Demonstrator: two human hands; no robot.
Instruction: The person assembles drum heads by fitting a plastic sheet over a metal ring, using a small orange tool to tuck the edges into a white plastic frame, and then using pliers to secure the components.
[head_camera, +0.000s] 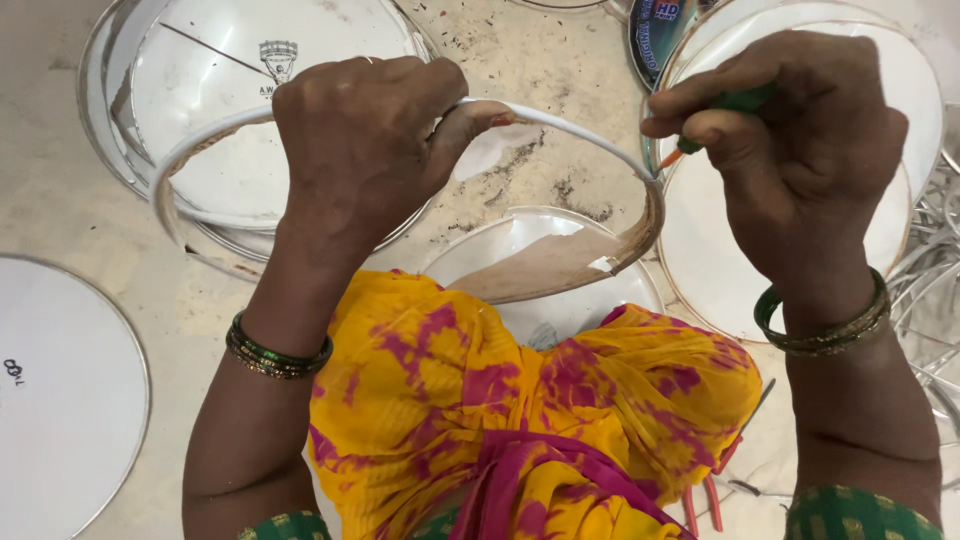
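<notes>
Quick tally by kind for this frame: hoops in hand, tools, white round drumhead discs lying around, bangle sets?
White hoop, held by the left hand: 1
Green-handled tool, in the right hand: 1
White round discs in view, some partly hidden: 4
Green bangle sets, one per wrist: 2
Total: 8

A pale, speckled stone floor (560, 60) fills the view, strewn with dark grit. Round white discs (60, 400) with metal rims lie about. Wire rings (935, 270) pile at right. Light is even.

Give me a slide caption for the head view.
Left hand holds a white hoop while right hand presses a green-handled tool against its rim.
</notes>
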